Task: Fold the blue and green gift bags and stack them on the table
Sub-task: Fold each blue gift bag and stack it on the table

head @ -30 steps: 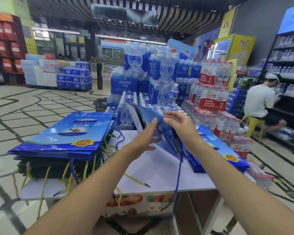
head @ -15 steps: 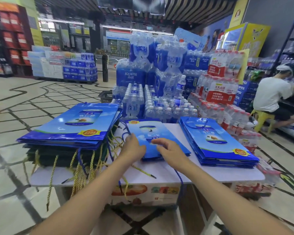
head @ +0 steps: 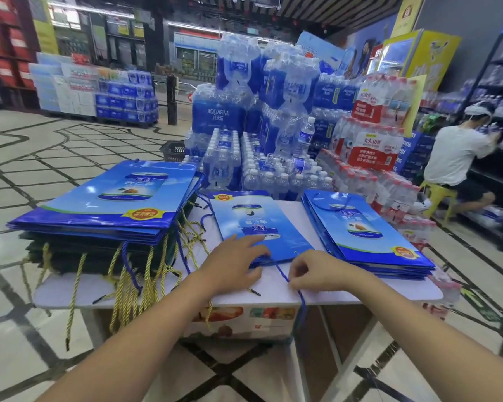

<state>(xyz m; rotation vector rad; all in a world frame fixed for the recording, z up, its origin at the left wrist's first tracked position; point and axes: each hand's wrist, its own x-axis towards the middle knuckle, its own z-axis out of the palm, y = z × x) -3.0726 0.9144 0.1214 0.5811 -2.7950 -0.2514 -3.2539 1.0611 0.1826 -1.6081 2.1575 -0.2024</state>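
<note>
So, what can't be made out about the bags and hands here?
All head view.
Green bags: buried under the left blue stack; only dark edges show, count unclear.
Middle bag: near edge covered by the left hand.
Cord: the stretch pinched by the right hand is hidden by its fingers.
Right stack: layers too thin to count.
Print: too blurred to read.
</note>
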